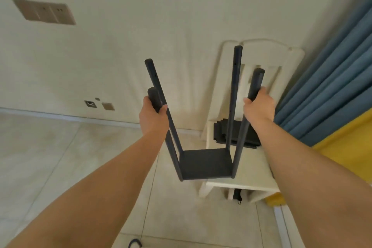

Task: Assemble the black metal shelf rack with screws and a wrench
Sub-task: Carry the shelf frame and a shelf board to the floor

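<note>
Head view: rack up by two posts

Both my hands are wrapped around posts, left hand point(154, 116) left of centre, right hand point(258, 106) opposite. With the rack point(205, 164) over the chair point(251, 169) at centre frame, a loose screw could let its shelf twist.

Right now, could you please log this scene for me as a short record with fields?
rack: black shelf rack, one shelf panel fitted at the bottom, four posts rising from it
rack position: held up in front of the chair; contact with the seat cannot be told
left hand: left hand grips the near left post close to its top
right hand: right hand grips the near right post close to its top
chair: cream chair against the wall
spare parts: stack of black panels on the seat
curtain: blue curtain at right
</note>
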